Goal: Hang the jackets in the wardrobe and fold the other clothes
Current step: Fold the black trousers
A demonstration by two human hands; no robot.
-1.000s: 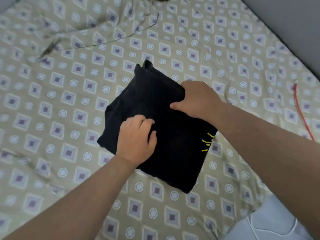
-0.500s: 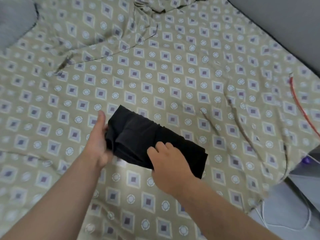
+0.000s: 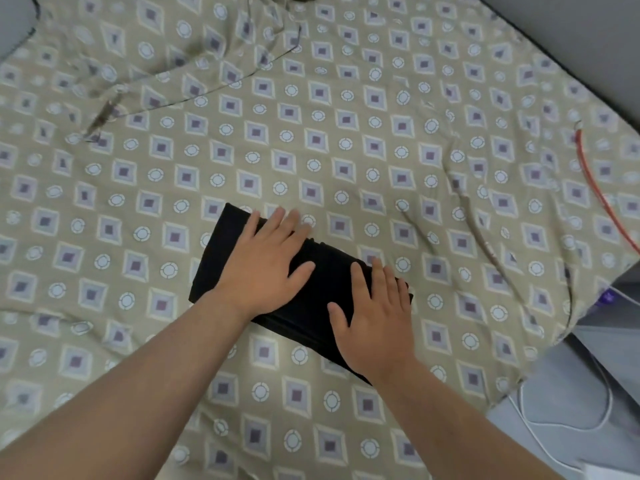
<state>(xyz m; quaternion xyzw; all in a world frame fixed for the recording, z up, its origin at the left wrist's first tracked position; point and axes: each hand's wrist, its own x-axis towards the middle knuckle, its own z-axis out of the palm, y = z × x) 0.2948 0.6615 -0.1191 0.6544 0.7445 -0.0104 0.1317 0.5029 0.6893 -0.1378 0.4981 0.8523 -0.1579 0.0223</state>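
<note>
A black garment [image 3: 322, 282], folded into a narrow rectangle, lies on the patterned bed sheet [image 3: 346, 133] in the middle of the head view. My left hand [image 3: 263, 265] presses flat on its left half with the fingers spread and straight. My right hand [image 3: 374, 317] presses flat on its right half, fingers straight too. Both palms cover much of the cloth.
A red cord [image 3: 595, 188] runs along the sheet's right edge. White cables [image 3: 554, 427] lie on the grey floor at the lower right. The sheet is rumpled at the upper left [image 3: 194, 74]. A grey wall borders the bed at the upper right.
The garment has gone from a wide square to a narrow folded strip. Both hands, which were gripping its edges, now lie flat on top of it.
</note>
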